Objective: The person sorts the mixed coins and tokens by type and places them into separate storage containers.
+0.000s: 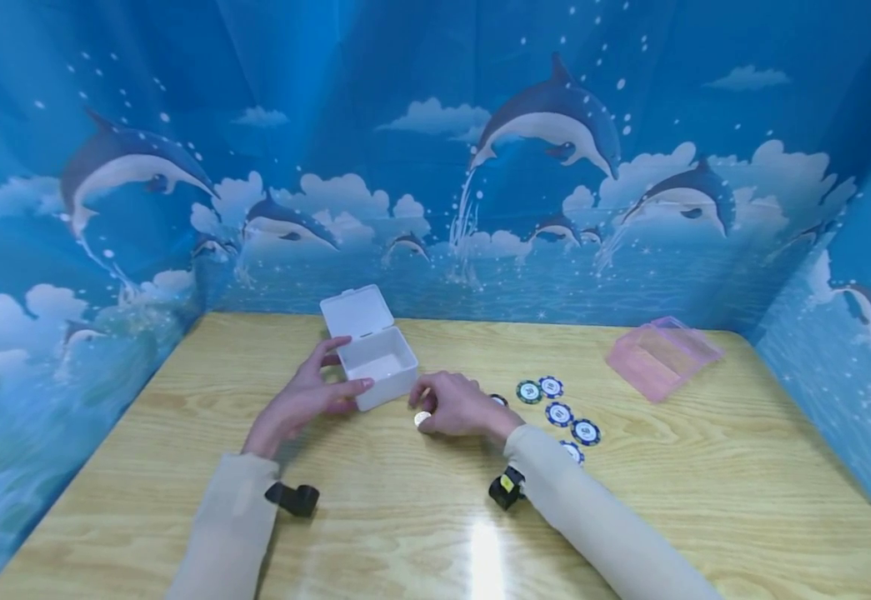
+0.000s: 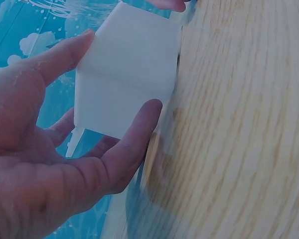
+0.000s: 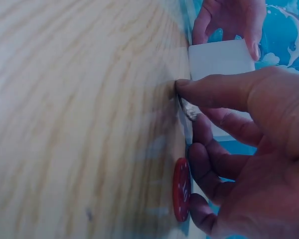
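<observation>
A small white plastic box (image 1: 384,375) stands on the table with its hinged lid (image 1: 357,312) tipped back; its inside looks bare. My left hand (image 1: 309,390) holds it from the left, fingers and thumb spread around its walls (image 2: 124,69). Just right of the box, my right hand (image 1: 456,404) pinches a silvery coin (image 1: 422,419) low at the tabletop. In the right wrist view, thumb and fingers meet at the coin (image 3: 190,110), which is partly covered. A red poker chip (image 3: 182,189) lies beside the curled lower fingers.
Several poker chips lie right of my right hand, among them a green one (image 1: 528,392) and a blue one (image 1: 586,432); my wrist and sleeve partly cover others. A translucent pink container (image 1: 663,358) sits at the back right of the wooden table (image 1: 705,483). A dolphin-print curtain (image 1: 405,208) surrounds it.
</observation>
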Demonstrator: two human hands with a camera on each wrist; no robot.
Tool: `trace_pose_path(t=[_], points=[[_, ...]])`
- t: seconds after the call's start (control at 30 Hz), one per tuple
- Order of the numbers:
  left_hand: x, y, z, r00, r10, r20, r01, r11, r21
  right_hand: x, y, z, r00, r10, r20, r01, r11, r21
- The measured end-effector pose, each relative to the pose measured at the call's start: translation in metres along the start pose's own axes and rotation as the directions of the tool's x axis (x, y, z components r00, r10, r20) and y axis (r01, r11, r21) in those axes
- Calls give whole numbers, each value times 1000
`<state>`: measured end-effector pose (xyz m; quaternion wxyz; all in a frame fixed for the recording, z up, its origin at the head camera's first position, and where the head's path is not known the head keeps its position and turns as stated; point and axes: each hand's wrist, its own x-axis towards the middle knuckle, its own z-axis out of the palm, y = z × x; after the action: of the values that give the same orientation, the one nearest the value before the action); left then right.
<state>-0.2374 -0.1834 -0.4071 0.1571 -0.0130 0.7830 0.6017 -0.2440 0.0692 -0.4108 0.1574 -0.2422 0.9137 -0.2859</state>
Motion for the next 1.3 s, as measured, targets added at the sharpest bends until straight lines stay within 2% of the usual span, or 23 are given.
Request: trace_pose_path(t=[0.3, 0.57, 0.73, 0.87, 1.03, 1.13, 1.3], points=[[1, 0, 0, 1000, -3, 0, 3, 1000, 10, -2, 8, 1, 1000, -9, -12, 10, 996, 92], [0, 1, 0, 1000, -9, 0, 9, 1000, 7, -6, 15, 0, 993, -116, -35, 119, 987, 111], [0, 2, 0, 1000, -10, -3, 10, 1000, 5, -9, 19, 0, 989, -137, -50, 143, 976, 164], [0, 1, 1, 1000, -14, -4, 14, 1000, 3, -10, 22, -1, 992, -89, -88, 109, 960, 256], [0, 0, 1, 1000, -15, -3, 15, 1000, 0, -12, 24, -2, 992, -9, -127, 59, 917, 394], [0, 0, 1, 1000, -17, -2, 17, 1000, 1, -11, 26, -4, 990, 20, -137, 40, 905, 424], [0, 0, 1, 1000, -15, -1, 15, 1000, -7, -10, 28, -5, 982, 60, -181, 24, 904, 427]])
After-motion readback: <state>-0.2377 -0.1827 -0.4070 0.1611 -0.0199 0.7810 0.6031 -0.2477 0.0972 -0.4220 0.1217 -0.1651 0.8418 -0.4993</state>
